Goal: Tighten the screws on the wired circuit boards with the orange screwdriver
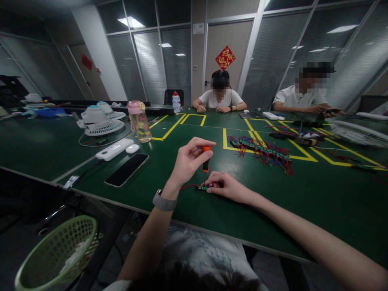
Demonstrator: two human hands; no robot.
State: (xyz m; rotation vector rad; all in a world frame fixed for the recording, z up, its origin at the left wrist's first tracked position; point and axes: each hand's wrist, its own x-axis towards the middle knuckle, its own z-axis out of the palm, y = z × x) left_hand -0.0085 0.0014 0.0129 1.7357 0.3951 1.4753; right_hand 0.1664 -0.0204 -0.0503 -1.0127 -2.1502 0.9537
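My left hand [189,161] is closed around a small screwdriver with an orange and black handle [206,158], held upright with its tip down on a small green circuit board [202,188]. A red wire runs left from the board. My right hand [226,187] lies on the green table [318,202] with its fingers pinched on the board's right end, holding it in place. A grey watch band sits on my left wrist.
A black phone [126,169], white remote [114,149], white mouse [132,148], pink-capped bottle [139,121] and small fans [101,120] lie to the left. A pile of wired boards [262,150] sits ahead right. Two people sit opposite. A green basket [57,252] stands at lower left.
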